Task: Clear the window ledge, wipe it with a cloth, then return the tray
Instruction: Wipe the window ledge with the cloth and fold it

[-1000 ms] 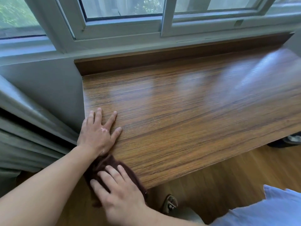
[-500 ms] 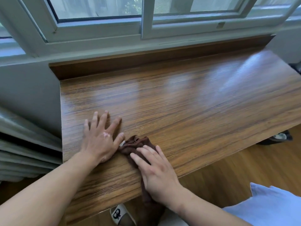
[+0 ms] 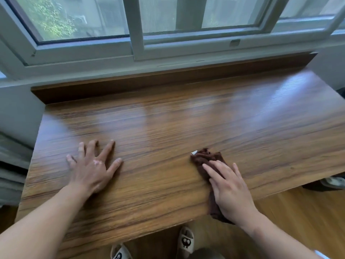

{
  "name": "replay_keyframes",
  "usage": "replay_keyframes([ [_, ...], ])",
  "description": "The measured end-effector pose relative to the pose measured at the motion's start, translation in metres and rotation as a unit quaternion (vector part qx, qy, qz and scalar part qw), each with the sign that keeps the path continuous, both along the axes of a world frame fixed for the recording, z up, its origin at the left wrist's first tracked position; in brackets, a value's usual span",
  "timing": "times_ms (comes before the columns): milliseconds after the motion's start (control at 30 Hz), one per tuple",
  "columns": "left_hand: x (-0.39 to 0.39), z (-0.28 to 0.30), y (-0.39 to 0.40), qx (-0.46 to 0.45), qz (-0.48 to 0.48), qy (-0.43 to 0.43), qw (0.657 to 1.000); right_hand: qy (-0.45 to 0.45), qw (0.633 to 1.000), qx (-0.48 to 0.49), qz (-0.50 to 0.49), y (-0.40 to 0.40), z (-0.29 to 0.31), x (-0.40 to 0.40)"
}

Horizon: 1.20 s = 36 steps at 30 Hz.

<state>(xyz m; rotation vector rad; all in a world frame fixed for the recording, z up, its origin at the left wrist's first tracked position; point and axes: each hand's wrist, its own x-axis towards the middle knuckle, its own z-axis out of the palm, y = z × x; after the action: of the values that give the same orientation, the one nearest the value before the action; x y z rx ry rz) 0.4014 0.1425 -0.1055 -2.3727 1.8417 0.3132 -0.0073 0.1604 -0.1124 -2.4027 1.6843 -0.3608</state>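
The wooden window ledge [image 3: 186, 118] fills the middle of the head view, glossy and bare of objects. A dark brown cloth [image 3: 203, 158] with a small white tag lies near the ledge's front edge, right of centre, and its lower end hangs over that edge. My right hand [image 3: 229, 189] presses flat on the cloth with straight fingers. My left hand [image 3: 93, 165] rests flat on the wood at the front left, fingers spread, holding nothing. No tray is in view.
A white sliding window frame [image 3: 134, 47] runs along the back behind a raised wooden lip. Grey curtain folds [image 3: 11, 165] hang at the left. Below the ledge are a wooden floor, my slippers [image 3: 184, 242] and a shoe [image 3: 334, 181] at the right.
My right hand has slid the cloth rightward along the front of the ledge, away from my left hand. The left hand stays planted on the wood. The view has shifted.
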Motion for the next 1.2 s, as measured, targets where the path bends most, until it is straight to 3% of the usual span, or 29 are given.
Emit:
replay_keyframes([
  [200, -0.01, 0.004, -0.008, 0.007, 0.031, -0.029, 0.999, 0.035, 0.99, -0.005, -0.134, -0.043, 0.006, -0.107],
  [433, -0.022, 0.005, -0.023, -0.012, -0.017, -0.023, 1.0, -0.023, 0.977, -0.023, -0.211, -0.054, 0.0, -0.099],
  [567, -0.031, 0.001, -0.034, -0.009, -0.051, -0.028, 0.998, -0.035, 0.986, -0.035, -0.157, -0.05, -0.002, -0.047],
  [700, -0.032, 0.0, -0.035, -0.021, -0.059, -0.033, 0.997, -0.047, 0.998, -0.031, -0.041, -0.036, -0.005, 0.039],
  [933, -0.019, -0.011, -0.033, -0.06, -0.063, -0.052, 0.995, -0.065, 0.991, -0.019, 0.116, -0.003, -0.01, 0.176],
  [1200, -0.015, -0.018, -0.033, -0.106, -0.062, -0.033, 0.992, -0.075, 0.983, -0.037, 0.161, -0.026, -0.013, 0.189],
])
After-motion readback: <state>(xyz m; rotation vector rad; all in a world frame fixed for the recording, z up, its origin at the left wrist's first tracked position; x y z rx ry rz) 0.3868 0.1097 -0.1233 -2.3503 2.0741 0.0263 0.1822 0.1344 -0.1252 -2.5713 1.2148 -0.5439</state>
